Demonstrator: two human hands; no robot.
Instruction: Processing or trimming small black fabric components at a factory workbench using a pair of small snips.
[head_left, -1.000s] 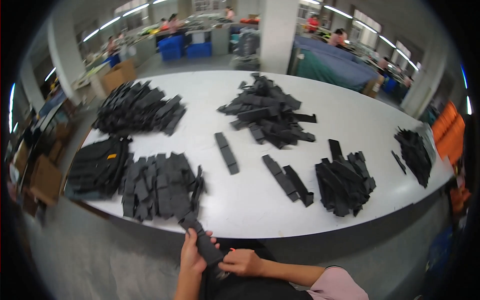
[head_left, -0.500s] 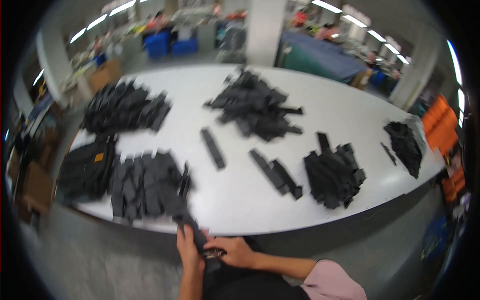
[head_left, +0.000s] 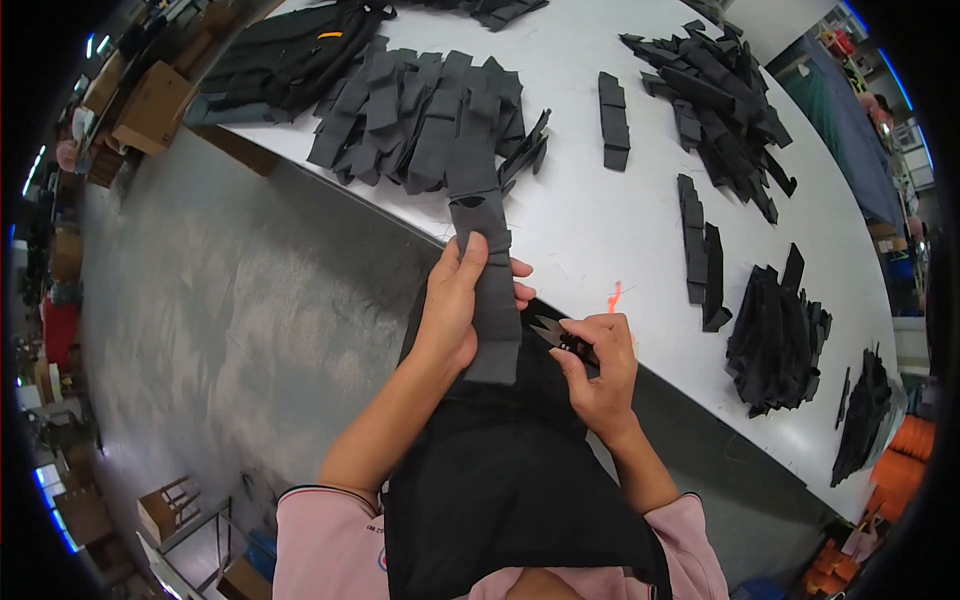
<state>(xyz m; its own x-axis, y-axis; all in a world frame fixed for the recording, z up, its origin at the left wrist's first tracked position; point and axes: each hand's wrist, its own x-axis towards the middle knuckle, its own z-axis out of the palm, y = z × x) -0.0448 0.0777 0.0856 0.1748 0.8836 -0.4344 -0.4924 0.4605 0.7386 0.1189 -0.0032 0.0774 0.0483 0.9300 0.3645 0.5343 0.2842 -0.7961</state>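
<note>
Standing at the far left of the scene, a brown cardboard box [head_left: 152,108] sits on the grey floor [head_left: 240,330] beside the white table [head_left: 600,240]. Just right of it, at the table's far left corner, lies a flat black bundle with a small orange tag [head_left: 285,55], and touching that bundle is a wide spread of overlapping dark grey fabric strips [head_left: 425,115]. From the near edge of this spread one dark strip [head_left: 490,290] runs off the table edge toward the person. The left hand [head_left: 455,305] is closed on this strip, thumb on top and fingers curled round its right side, holding it over the black apron [head_left: 510,480] at the person's lap. Just right of the strip, the right hand [head_left: 600,365] is clenched around a small pair of black thread snips [head_left: 555,335], whose pointed blades face left, near the strip's edge but apart from it. A small orange scrap [head_left: 613,297] lies on the table just beyond this hand. Further right come a short row of strips [head_left: 613,120], a larger loose heap [head_left: 720,110] at the far side, a line of strips [head_left: 700,250], then a thick black stack [head_left: 775,340], and a smaller pile [head_left: 865,415] near the right rim
</note>
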